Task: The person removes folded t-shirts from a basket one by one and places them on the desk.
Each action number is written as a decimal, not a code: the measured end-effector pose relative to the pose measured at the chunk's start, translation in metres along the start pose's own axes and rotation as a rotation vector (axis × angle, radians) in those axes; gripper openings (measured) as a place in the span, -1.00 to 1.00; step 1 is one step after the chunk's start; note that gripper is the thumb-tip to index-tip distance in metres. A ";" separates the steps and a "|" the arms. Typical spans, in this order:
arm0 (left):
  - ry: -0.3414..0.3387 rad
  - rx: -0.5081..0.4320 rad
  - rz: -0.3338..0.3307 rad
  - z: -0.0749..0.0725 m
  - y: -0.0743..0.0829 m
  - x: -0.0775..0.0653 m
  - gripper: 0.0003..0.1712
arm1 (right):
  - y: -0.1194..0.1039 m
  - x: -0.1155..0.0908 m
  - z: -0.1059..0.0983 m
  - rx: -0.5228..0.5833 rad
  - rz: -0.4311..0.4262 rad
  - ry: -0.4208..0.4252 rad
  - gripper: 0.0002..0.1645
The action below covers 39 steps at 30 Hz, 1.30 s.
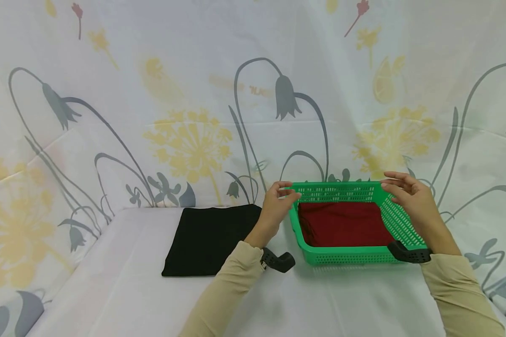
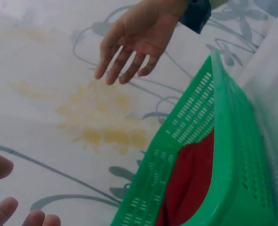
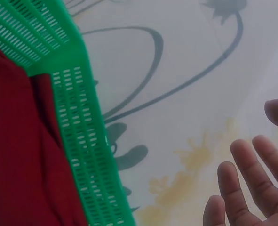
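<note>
A green plastic basket (image 1: 341, 257) with slotted walls stands on the right half of the table. Folded dark red cloth (image 1: 346, 224) lies inside it, also seen in both wrist views. My left hand (image 1: 275, 208) hovers by the basket's left rim, its fingers loosely bent and nothing between them. Over the basket's right side is my right hand (image 1: 415, 201), with fingers apart and holding nothing; the left wrist view shows its fingers hanging relaxed. A flat black cloth (image 1: 211, 241) lies left of the basket, partly covered by my left forearm.
White cloth covers the table (image 1: 122, 281). Behind it hangs a curtain (image 1: 194, 84) printed with grey and yellow flowers, close to the basket's back wall. Black camera mounts (image 1: 278, 260) sit on both wrists.
</note>
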State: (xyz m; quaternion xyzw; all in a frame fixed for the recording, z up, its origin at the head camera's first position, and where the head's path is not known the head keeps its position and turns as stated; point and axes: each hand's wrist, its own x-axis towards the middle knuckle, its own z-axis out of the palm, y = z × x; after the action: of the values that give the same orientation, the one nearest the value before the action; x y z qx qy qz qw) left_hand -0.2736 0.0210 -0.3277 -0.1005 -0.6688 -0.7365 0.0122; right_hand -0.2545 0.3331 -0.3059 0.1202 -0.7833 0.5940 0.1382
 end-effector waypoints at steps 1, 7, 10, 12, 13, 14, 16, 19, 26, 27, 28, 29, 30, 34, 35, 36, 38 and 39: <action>-0.004 -0.021 -0.013 0.003 0.000 0.002 -0.62 | 0.001 0.002 -0.002 0.020 0.013 -0.007 -0.67; -0.009 -0.059 -0.093 0.019 -0.006 0.013 -0.60 | 0.009 0.011 -0.011 0.028 0.100 -0.039 -0.69; 0.006 -0.048 -0.124 0.025 -0.011 0.016 -0.63 | 0.014 0.015 -0.013 -0.012 0.140 -0.072 -0.69; 0.026 -0.034 -0.139 0.028 -0.015 0.018 -0.65 | 0.018 0.017 -0.014 -0.054 0.163 -0.092 -0.70; 0.034 -0.023 -0.146 0.030 -0.017 0.019 -0.65 | 0.020 0.018 -0.014 -0.056 0.178 -0.100 -0.71; 0.038 -0.014 -0.149 0.032 -0.018 0.020 -0.65 | 0.023 0.019 -0.015 -0.060 0.190 -0.108 -0.71; 0.056 0.003 -0.160 0.036 -0.021 0.022 -0.63 | 0.028 0.020 -0.016 -0.059 0.217 -0.121 -0.70; 0.063 0.032 -0.176 0.041 -0.023 0.023 -0.58 | 0.033 0.021 -0.017 -0.041 0.250 -0.134 -0.71; 0.052 0.073 -0.177 0.046 -0.027 0.027 -0.50 | 0.043 0.025 -0.020 -0.045 0.312 -0.168 -0.72; 0.057 0.072 -0.177 0.047 -0.027 0.028 -0.49 | 0.044 0.027 -0.021 -0.058 0.316 -0.175 -0.72; 0.064 0.071 -0.180 0.048 -0.027 0.029 -0.48 | 0.045 0.028 -0.021 -0.067 0.319 -0.181 -0.70; 0.073 0.068 -0.184 0.049 -0.028 0.029 -0.47 | 0.046 0.029 -0.022 -0.075 0.322 -0.190 -0.69; 0.084 0.069 -0.190 0.050 -0.028 0.030 -0.46 | 0.046 0.030 -0.022 -0.083 0.326 -0.200 -0.67; 0.109 0.064 -0.209 0.058 -0.028 0.034 -0.42 | 0.047 0.035 -0.024 -0.102 0.347 -0.234 -0.62; 0.115 0.070 -0.213 0.060 -0.028 0.034 -0.42 | 0.047 0.036 -0.025 -0.107 0.353 -0.242 -0.63; 0.121 0.080 -0.215 0.063 -0.028 0.035 -0.41 | 0.047 0.037 -0.025 -0.109 0.360 -0.247 -0.62; 0.134 0.088 -0.221 0.068 -0.028 0.036 -0.41 | 0.048 0.039 -0.027 -0.109 0.379 -0.253 -0.62; 0.142 0.093 -0.224 0.070 -0.028 0.036 -0.41 | 0.049 0.040 -0.027 -0.111 0.387 -0.256 -0.61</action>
State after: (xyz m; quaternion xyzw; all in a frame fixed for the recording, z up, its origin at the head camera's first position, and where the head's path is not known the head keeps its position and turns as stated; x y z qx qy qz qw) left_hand -0.3039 0.0976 -0.3434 0.0278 -0.7068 -0.7066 -0.0183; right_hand -0.3071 0.3717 -0.3288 0.0346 -0.8344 0.5453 -0.0723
